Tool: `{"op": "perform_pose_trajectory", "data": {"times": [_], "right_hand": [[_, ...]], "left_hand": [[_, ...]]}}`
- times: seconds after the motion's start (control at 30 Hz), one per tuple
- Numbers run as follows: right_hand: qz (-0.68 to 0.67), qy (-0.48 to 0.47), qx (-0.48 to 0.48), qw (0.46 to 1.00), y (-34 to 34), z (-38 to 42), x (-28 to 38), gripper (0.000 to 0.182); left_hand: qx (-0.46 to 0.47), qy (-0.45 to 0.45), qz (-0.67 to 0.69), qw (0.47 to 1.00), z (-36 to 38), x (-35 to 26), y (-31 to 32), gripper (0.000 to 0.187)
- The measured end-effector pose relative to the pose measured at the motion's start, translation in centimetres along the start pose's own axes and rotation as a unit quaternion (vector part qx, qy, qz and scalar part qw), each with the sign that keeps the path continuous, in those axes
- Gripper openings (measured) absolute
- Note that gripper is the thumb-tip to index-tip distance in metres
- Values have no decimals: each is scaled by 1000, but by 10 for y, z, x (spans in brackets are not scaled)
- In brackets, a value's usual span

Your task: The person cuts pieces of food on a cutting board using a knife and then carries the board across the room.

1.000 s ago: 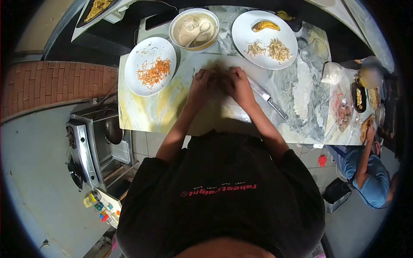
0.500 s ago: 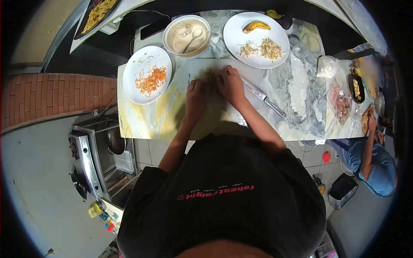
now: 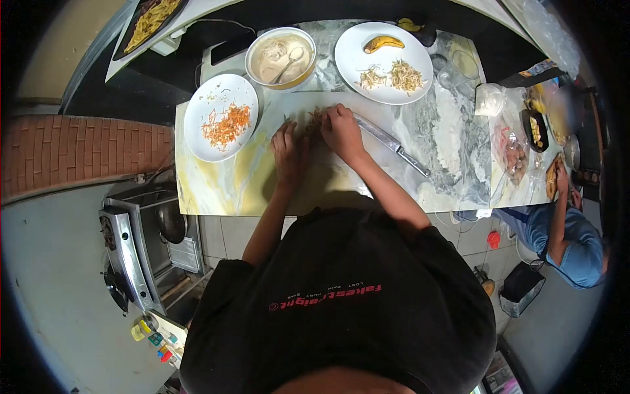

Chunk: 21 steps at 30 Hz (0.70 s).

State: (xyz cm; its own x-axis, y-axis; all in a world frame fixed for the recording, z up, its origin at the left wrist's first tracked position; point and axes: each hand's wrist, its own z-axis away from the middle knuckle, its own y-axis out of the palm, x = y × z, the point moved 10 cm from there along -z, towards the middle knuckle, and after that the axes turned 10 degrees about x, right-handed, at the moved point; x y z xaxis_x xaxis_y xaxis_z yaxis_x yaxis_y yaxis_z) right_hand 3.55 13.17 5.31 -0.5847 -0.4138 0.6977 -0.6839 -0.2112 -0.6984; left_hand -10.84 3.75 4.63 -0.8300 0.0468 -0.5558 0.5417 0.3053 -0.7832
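On the marble-patterned table (image 3: 223,190), my left hand (image 3: 288,154) rests with its fingers apart, beside a small brownish shredded heap (image 3: 315,120). The fingers of my right hand (image 3: 342,131) are bent together at the heap's right side; what they hold, if anything, is too small to make out. A knife (image 3: 394,146) lies right of my right hand, its handle toward the lower right. To the left, a white oval plate (image 3: 197,113) bears orange shreds (image 3: 226,126). Behind my hands stands a bowl of pale batter (image 3: 274,62) with a spoon in it.
A round white plate (image 3: 351,49) at the back holds a banana (image 3: 383,44) and two pale shredded piles. Plastic bags (image 3: 515,154) and a black tray (image 3: 537,131) lie at the right. A person in blue (image 3: 577,243) works there. A stove (image 3: 121,243) stands at lower left.
My left hand has opened its fingers and moved slightly away from my right hand, so more of the heap shows. The whole view has shifted slightly.
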Motion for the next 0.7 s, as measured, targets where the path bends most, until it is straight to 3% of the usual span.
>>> {"op": "perform_pose_trajectory", "data": {"times": [0.17, 0.23, 0.27, 0.43, 0.7], "right_hand": [[-78, 0, 33, 996, -11, -3, 1, 11], [-226, 76, 62, 969, -11, -1, -13, 8], [-225, 77, 61, 969, -11, -1, -16, 8], [-362, 86, 69, 926, 10, 1, -56, 23], [-390, 112, 149, 902, 23, 6, -58, 22]], "left_hand": [[-13, -2, -11, 1000, 1, 4, 0, 50], [-24, 10, -14, 1000, 1, 2, -2, 50], [-23, 12, -13, 1000, 1, 2, -1, 50], [-16, 7, -32, 999, 0, 1, 0, 48], [2, -14, -13, 1000, 0, 1, -2, 46]]}}
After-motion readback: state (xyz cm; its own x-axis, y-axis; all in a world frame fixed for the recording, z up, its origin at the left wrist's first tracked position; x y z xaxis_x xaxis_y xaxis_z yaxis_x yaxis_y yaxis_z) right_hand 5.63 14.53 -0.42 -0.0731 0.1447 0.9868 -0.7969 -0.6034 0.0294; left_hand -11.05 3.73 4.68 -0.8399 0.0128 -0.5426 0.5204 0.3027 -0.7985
